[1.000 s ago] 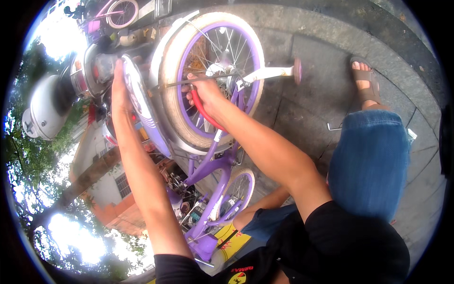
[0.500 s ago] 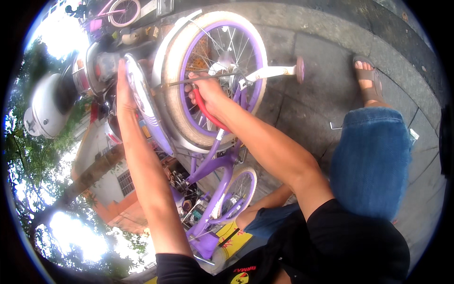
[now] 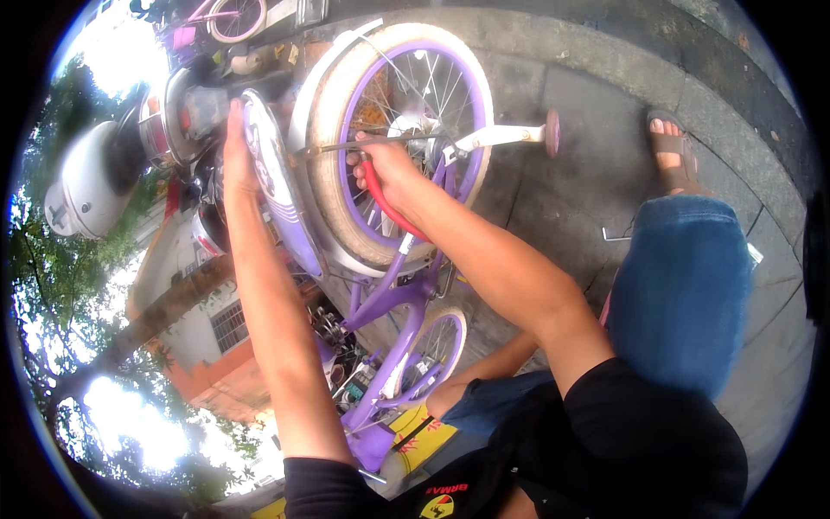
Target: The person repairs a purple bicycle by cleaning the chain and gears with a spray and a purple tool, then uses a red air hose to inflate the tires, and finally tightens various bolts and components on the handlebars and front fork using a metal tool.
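A child's purple bicycle stands on its side of my view, its rear wheel (image 3: 480, 86) with a purple rim and cream tyre before me. My right hand (image 3: 387, 169) is closed round a tool with a curved red handle (image 3: 380, 197), apparently pliers, beside the spokes and a thin metal strut (image 3: 372, 145). The tool's jaws are hidden. Flat against the outer side of a purple and white padded seat (image 3: 281, 186) above the wheel lies my left hand (image 3: 239, 160), fingers straight. A white stabiliser arm (image 3: 500, 136) with a small wheel juts out to the right.
An L-shaped hex key (image 3: 616, 235) lies on the grey paving near my knee. My sandalled foot (image 3: 670, 156) rests at the right. A white scooter (image 3: 91, 186) stands to the left, a pink bicycle (image 3: 235, 19) far off. Below the frame lies a yellow item (image 3: 424, 441).
The seat has turned slightly, showing more of its patterned face, and my left hand has moved with it. My right hand keeps its grip on the red-handled tool. The whole view has shifted a little.
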A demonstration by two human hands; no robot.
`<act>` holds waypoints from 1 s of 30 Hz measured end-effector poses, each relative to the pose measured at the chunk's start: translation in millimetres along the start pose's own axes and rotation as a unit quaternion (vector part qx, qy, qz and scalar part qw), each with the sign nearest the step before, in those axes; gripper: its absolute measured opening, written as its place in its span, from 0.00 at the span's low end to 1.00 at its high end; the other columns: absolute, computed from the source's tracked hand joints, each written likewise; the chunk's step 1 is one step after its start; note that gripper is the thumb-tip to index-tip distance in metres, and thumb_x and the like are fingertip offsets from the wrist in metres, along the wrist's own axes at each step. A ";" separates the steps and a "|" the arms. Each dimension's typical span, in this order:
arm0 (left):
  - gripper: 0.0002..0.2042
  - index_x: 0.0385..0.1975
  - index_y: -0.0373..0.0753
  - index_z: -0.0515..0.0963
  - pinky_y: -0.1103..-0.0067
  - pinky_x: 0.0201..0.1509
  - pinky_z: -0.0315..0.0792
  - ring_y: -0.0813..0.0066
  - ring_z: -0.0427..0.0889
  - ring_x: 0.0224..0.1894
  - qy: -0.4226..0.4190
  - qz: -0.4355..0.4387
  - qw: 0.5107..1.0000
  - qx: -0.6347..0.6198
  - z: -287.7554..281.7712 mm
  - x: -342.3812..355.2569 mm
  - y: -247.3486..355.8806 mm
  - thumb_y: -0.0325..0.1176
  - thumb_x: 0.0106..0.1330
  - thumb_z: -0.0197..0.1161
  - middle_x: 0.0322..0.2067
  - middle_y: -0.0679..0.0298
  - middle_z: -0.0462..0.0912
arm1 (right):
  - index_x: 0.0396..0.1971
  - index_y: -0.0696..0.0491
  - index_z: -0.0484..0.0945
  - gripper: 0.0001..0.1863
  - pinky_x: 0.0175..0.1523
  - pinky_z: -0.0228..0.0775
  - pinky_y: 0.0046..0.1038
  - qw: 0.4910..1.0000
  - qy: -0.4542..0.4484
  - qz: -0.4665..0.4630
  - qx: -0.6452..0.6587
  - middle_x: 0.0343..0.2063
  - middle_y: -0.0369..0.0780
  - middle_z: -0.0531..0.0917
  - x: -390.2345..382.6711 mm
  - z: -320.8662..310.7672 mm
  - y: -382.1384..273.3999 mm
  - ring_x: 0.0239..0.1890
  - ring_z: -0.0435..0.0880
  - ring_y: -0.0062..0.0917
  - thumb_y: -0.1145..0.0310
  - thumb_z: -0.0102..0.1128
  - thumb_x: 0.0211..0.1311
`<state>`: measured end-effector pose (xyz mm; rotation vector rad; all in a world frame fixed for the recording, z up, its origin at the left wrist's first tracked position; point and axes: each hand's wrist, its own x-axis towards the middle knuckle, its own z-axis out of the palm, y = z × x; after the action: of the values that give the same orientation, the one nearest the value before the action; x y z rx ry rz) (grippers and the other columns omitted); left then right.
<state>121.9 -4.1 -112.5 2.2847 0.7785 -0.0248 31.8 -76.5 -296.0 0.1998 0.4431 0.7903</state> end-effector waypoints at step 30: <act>0.38 0.61 0.34 0.64 0.75 0.56 0.64 0.68 0.70 0.53 0.001 0.013 1.000 -0.009 -9.9 10.8 -16.5 0.61 0.60 0.55 0.54 0.60 0.71 | 0.39 0.54 0.70 0.08 0.18 0.60 0.25 0.997 -0.017 0.035 -0.065 0.21 0.39 0.75 4.1 -7.0 -3.1 0.17 0.70 0.22 0.68 0.51 0.64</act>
<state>119.9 17.2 -118.0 2.2774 0.7469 -0.0022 33.1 -75.6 -304.6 0.1083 0.3536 0.8812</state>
